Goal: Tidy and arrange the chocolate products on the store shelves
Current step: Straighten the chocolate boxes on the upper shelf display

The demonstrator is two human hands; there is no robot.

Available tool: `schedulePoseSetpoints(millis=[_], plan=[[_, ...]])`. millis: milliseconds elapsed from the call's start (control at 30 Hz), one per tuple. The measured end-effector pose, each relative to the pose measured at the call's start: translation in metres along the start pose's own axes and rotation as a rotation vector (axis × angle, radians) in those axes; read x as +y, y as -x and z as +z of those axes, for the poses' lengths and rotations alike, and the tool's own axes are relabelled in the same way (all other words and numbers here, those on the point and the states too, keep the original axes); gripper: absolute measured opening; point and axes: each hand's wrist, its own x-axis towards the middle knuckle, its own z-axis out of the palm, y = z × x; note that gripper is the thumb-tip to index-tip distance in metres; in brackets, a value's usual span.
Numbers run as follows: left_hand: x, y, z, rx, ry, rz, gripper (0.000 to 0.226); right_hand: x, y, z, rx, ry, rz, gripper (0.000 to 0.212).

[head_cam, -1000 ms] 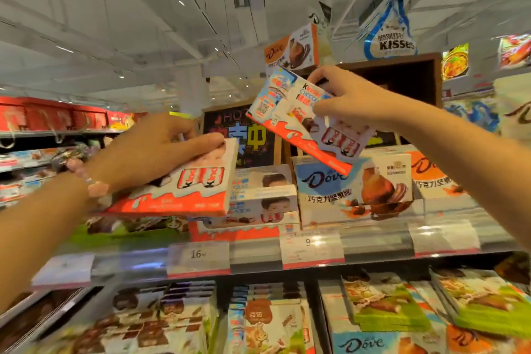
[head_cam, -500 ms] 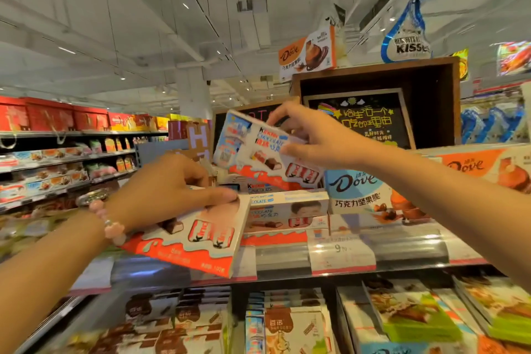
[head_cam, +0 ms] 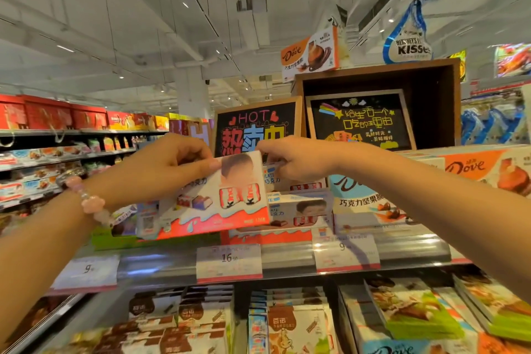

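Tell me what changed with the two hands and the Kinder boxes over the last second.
The right hand brought its Kinder box down and leftward from above the Dove boxes to the shelf stack, where it now sits mostly hidden behind the other box. The left hand raised its Kinder box and tilted it upright, face forward. Both hands kept their grips; the price tags stayed put.
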Motion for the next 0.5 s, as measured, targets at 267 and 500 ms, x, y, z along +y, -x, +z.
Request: schedulePoseSetpoints(millis=[267, 500], plan=[[0.004, -0.008, -0.003, 0.146, 0.085, -0.014, 0.016, -0.002, 0.009, -0.015, -0.153, 0.033, -0.003, 0.044], [0.016, -0.013, -0.008, 0.265, 0.236, -0.029, 0.018, 0.001, 0.021, -0.029, -0.280, -0.122, 0.000, 0.039]])
